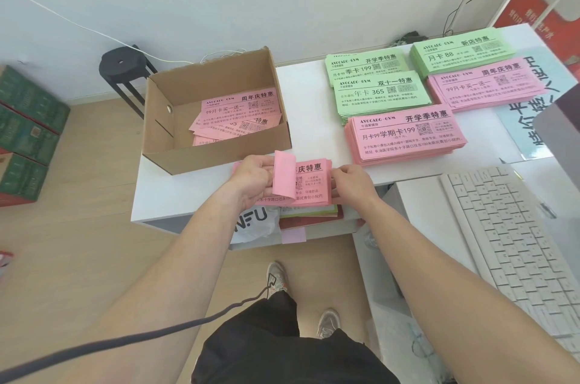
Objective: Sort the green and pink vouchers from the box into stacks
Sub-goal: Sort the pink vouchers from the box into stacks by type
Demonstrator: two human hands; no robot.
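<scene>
Left hand (254, 178) is curled round the left end of a pink bundle (312, 187) and peels the top voucher (284, 176) up into a bent flap. Right hand (353, 184) pinches the bundle's right end. The bundle sits at the near edge of the white table (314, 107); whether it rests there or is held clear, cannot tell. Just behind it is the cardboard box (219, 154), with loose pink vouchers (238, 116) lying askew inside. Further right are green stacks (381, 94) and pink stacks (405, 137), neighbours overlapping, and a keyboard (508, 242) at far right. Risks, as I judge them: so close to the edge, a slack pinch could spill sheets to the floor. The bent flap may crease. The two pink stacks carry different headlines, so a hasty read could send a sheet to the wrong one. The bundle's long axis runs left to right, along the table edge. Its print faces up, headline on the far side, upright to the holder.
</scene>
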